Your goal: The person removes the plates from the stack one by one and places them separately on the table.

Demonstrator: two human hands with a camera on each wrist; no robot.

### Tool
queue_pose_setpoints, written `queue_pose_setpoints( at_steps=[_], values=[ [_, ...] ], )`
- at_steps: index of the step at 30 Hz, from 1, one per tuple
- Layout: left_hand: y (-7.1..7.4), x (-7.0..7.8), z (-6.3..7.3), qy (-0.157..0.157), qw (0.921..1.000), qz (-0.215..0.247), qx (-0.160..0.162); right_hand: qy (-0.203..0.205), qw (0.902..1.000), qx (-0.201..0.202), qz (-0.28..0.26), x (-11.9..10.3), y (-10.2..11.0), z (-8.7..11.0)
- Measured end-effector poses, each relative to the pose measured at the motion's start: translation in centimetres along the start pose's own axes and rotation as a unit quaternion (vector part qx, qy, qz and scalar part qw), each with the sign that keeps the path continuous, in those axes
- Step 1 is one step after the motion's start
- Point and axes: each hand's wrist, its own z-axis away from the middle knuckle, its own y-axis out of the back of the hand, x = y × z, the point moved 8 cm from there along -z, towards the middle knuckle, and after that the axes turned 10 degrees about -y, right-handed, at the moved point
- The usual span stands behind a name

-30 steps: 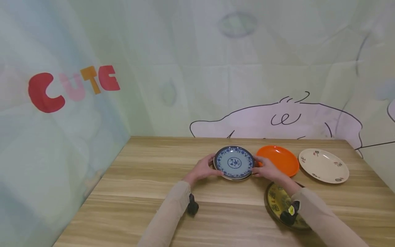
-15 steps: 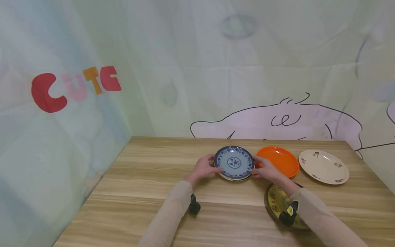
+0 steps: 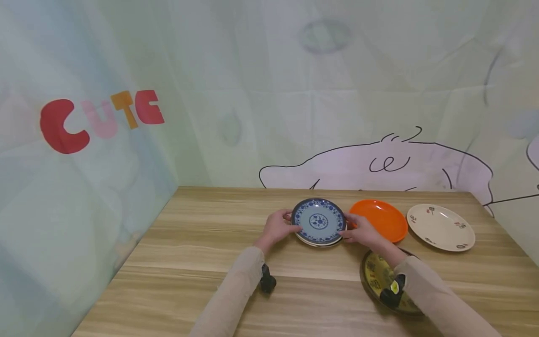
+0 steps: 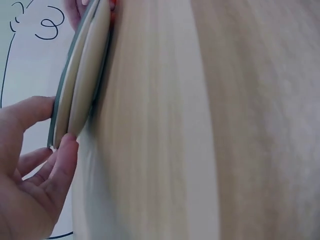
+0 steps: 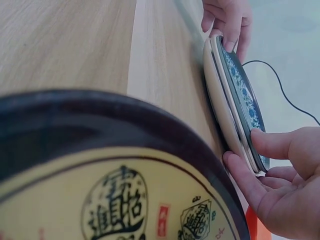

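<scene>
A blue-and-white patterned plate (image 3: 318, 222) tops a small stack near the back middle of the table. Both wrist views show at least one cream-sided plate (image 4: 90, 70) beneath it, edges close together. On the stack's left side my left hand (image 3: 278, 228) grips the rim, thumb over the top plate and fingers at the edge and underside. Opposite it, my right hand (image 5: 295, 175) pinches the right rim, thumb on the patterned face and fingers below. How far the stack's base is from the table is hard to tell.
Right of the stack lie an orange plate (image 3: 381, 221) and a cream oval plate (image 3: 442, 228). A dark-rimmed yellow plate (image 3: 375, 276) with printed characters lies below my right forearm, partly covered by it. A printed cloth wall (image 3: 236, 117) borders the wooden table (image 3: 189, 252).
Hands and stack stay nearly in place. The left wrist has shifted slightly rightward and the left thumb lies a little higher on the rim.
</scene>
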Motion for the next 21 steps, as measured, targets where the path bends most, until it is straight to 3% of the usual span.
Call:
queue_pose_setpoints(
  at_steps=[10,14,21],
  values=[
    [0.26,0.73,0.54,0.043,0.9958,0.081,0.000,0.003,0.9998,-0.018,0.005,-0.11,-0.06,0.13],
    [0.19,0.32,0.53,0.061,0.9928,0.103,0.006,0.008,0.9997,-0.023,0.010,-0.28,-0.16,0.29],
    [0.39,0.18,0.58,0.058,0.9907,0.123,0.010,0.018,0.9997,-0.011,0.015,-0.29,-0.26,0.12]
  ],
)
